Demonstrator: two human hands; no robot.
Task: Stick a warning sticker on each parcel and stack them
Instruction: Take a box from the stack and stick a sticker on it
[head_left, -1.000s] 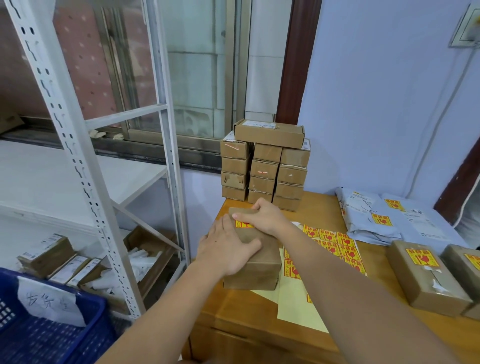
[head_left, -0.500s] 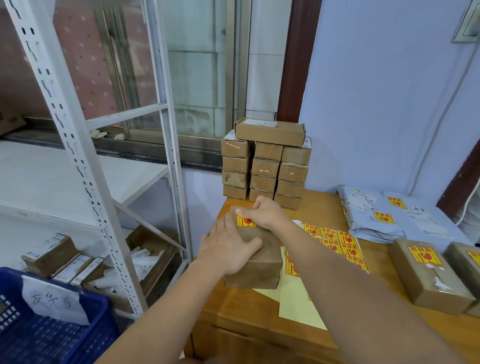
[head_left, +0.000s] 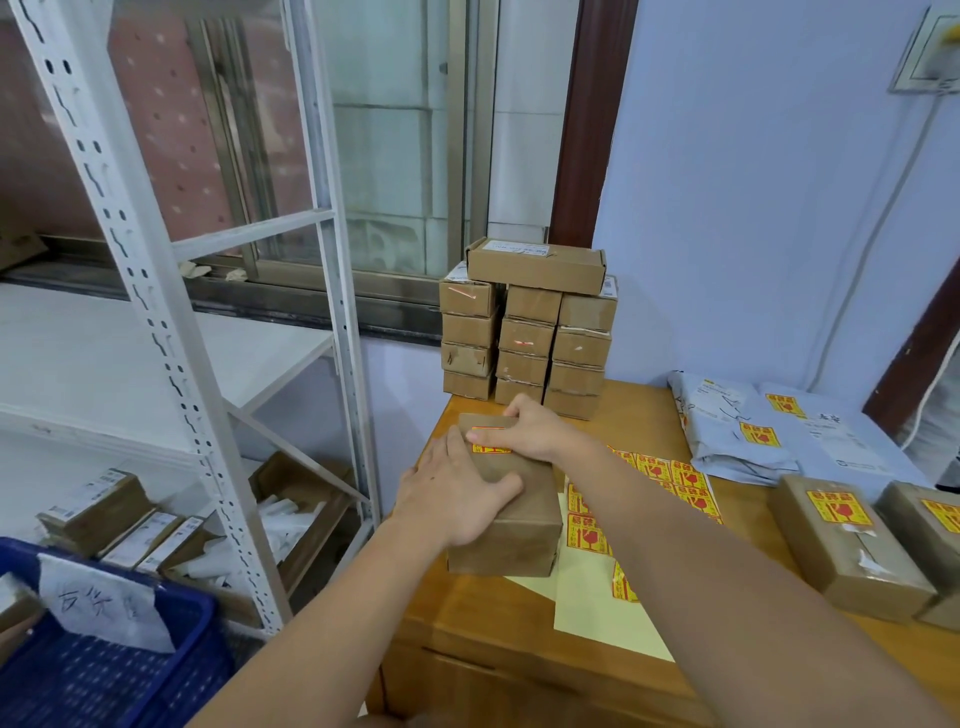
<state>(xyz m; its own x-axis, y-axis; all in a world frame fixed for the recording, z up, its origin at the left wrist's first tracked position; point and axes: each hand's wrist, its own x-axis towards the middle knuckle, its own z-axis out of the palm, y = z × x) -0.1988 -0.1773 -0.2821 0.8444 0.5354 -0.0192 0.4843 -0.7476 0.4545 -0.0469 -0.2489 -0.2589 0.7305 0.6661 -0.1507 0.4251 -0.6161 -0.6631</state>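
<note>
A brown paper-wrapped parcel (head_left: 519, 525) lies on the wooden table (head_left: 519, 629), its near end over a sticker sheet. A yellow and red warning sticker (head_left: 491, 448) sits on its far top end. My left hand (head_left: 452, 493) lies flat along the parcel's left top edge, thumb spread across the top. My right hand (head_left: 537, 431) curls over the far end, with the thumb lying on the sticker. The sheet of yellow warning stickers (head_left: 670, 480) lies just right of the parcel.
Several small brown boxes (head_left: 530, 332) are stacked at the table's back against the wall. Grey mailers (head_left: 748, 436) and two stickered brown parcels (head_left: 841, 551) lie to the right. A white metal rack (head_left: 156, 322) and a blue crate (head_left: 104, 680) stand to the left.
Both hands stay on the parcel. The parcel's near end has settled flat onto the table and sheet, and my right thumb has shifted a little along the sticker.
</note>
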